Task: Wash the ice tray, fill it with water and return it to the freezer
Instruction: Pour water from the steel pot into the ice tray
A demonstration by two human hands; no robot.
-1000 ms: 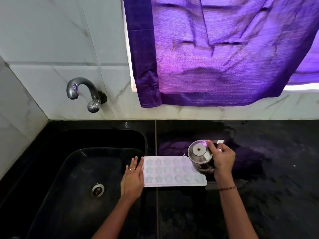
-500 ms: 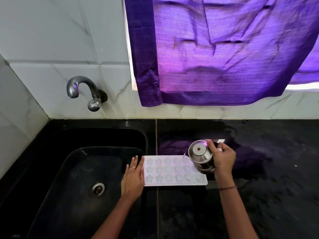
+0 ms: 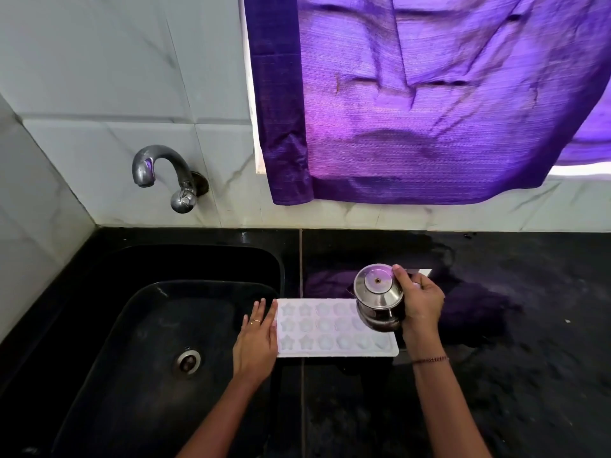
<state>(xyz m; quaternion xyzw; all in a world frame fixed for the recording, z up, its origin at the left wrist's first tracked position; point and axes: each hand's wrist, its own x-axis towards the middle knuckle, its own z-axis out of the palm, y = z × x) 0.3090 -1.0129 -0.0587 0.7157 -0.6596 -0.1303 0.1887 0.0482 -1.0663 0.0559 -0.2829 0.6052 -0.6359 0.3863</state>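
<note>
A white ice tray [image 3: 325, 328] with star and round moulds lies flat on the black counter, just right of the sink. My left hand [image 3: 256, 342] rests flat with fingers together against the tray's left edge. My right hand [image 3: 421, 300] grips a small steel lidded pot [image 3: 378, 297] and holds it over the tray's right end, hiding the cells beneath it. Whether water is pouring is too small to tell.
A black sink [image 3: 158, 342] with a metal drain [image 3: 188, 360] lies to the left, under a chrome wall tap [image 3: 162, 175]. The black counter [image 3: 512, 375] stretches right, wet behind the pot. A purple curtain [image 3: 429, 100] hangs over the window above.
</note>
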